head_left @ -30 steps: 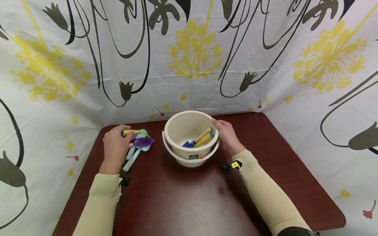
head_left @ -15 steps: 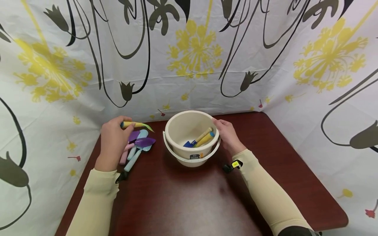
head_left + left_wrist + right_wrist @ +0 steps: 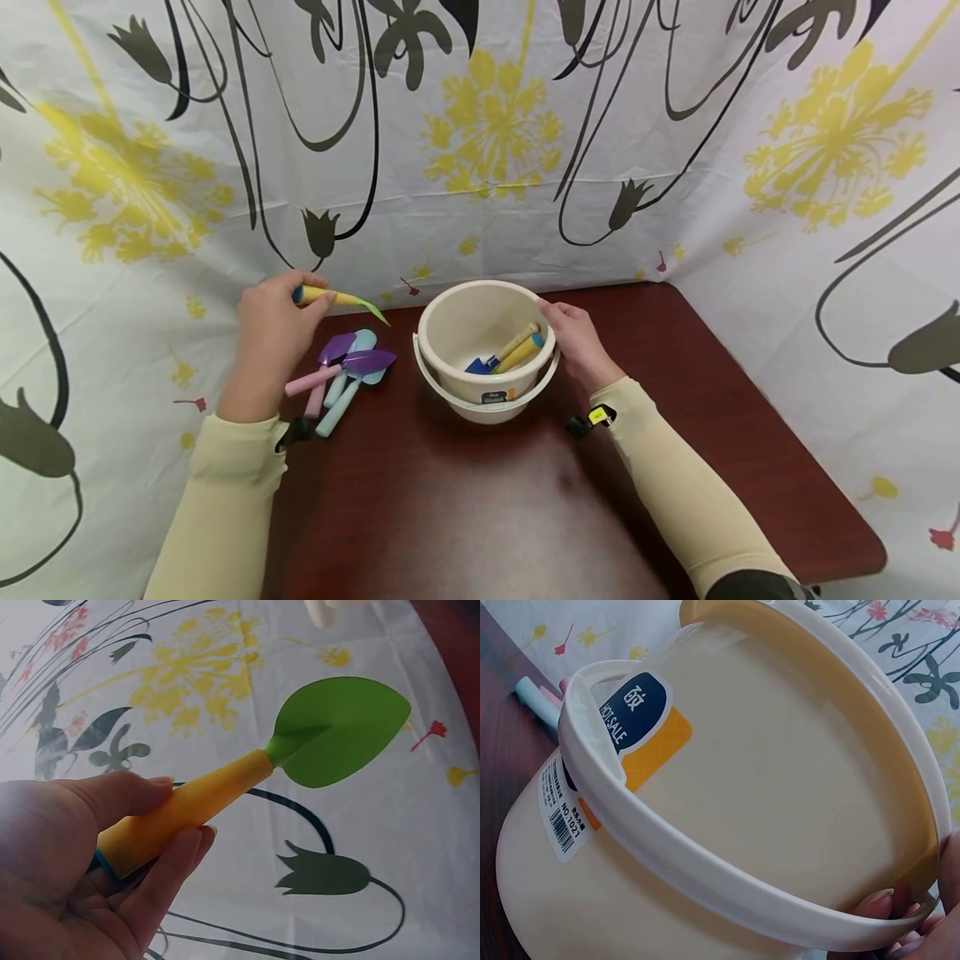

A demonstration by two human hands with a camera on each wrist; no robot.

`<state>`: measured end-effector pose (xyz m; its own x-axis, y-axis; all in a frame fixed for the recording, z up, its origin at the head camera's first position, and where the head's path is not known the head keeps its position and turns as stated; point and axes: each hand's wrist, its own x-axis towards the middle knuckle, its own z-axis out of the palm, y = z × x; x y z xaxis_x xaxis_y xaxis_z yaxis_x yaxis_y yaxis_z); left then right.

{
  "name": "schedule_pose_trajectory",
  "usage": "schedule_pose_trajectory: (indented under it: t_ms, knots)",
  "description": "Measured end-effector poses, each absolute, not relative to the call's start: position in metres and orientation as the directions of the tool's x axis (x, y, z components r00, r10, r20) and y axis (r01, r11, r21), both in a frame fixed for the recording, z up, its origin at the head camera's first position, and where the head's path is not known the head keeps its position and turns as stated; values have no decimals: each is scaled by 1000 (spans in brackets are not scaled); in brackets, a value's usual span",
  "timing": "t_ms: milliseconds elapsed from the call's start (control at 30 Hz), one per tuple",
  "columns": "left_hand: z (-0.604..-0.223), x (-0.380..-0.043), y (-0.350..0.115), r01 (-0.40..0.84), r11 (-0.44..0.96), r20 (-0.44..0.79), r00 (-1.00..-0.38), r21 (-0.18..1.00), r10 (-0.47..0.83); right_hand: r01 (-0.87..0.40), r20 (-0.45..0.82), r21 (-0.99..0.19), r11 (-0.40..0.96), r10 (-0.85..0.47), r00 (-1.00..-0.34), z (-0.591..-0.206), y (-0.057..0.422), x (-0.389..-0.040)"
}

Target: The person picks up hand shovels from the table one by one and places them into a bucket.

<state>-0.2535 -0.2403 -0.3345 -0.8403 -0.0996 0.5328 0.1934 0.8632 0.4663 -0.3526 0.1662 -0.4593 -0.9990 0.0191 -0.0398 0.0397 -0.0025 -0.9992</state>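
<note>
Cream plastic, seemingly two nested buckets, stands on the table in the head view, with the green-bladed trowel raised to its left, above and clear of a pile of trowels. Carried sideways at this height, the downward-sloping blade would probably catch the rim. A hard pull at the bucket's right side, where the right hand grips, might tilt it and shift the handled tools leaning inside near that hand. The left hand reaches out over the table's far left, the right forearm slanting in from the other side. By the left wrist view, thumb and fingers pinch the yellow handle from either side, the blade jutting well beyond them; a knock on it could twist the handle in so light a hold. The right wrist view has fingers hooked over the rim, one fingertip showing inside and others outside; the inner bucket looks merely seated in the outer, so lifting by one rim might part them.
</note>
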Motion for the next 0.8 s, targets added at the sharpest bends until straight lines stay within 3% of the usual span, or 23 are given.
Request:
schedule_pose_trajectory:
  t_ms: [367,800]
  knots:
    - [-313,-250,-237,263,827,552,-831,498,-68,28,-28,-1000,2,29,-999,-460,164,-352]
    - [-299,-257,-219,426,782,658,-753,455,28,33,-32,-999,6,35,-999,-460,165,-353]
